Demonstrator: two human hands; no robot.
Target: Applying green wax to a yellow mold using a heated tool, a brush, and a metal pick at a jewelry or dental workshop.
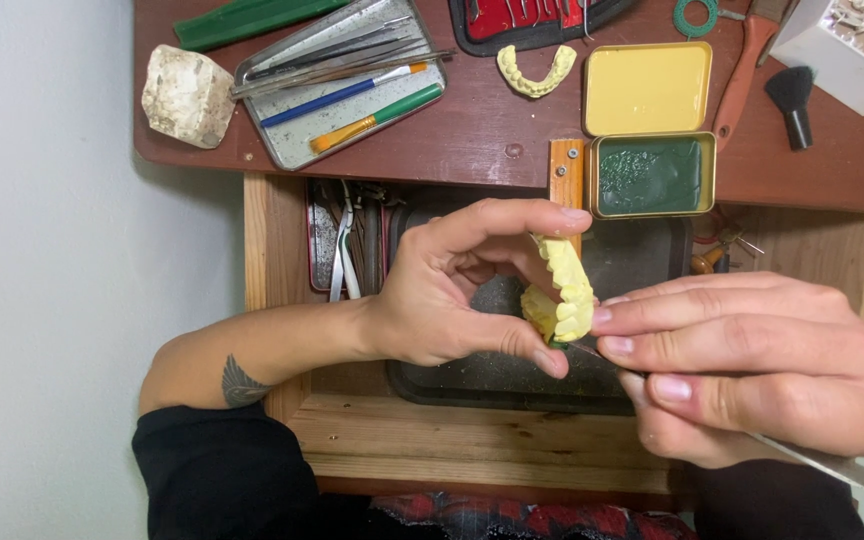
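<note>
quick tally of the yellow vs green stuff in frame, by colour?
Yellow: 3 — tooth model held in the left hand, second tooth arch on the desk, tin lid.
Green: 3 — wax-filled tin, long case, ring.
Total: 6.
The right hand holds a thin metal tool to the model.

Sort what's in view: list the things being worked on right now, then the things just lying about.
In use:
left hand
yellow teeth model
right hand
thin metal tool

Lying about:
second teeth model
open tin of green wax
tray of tools
white stone block
black brush
</note>
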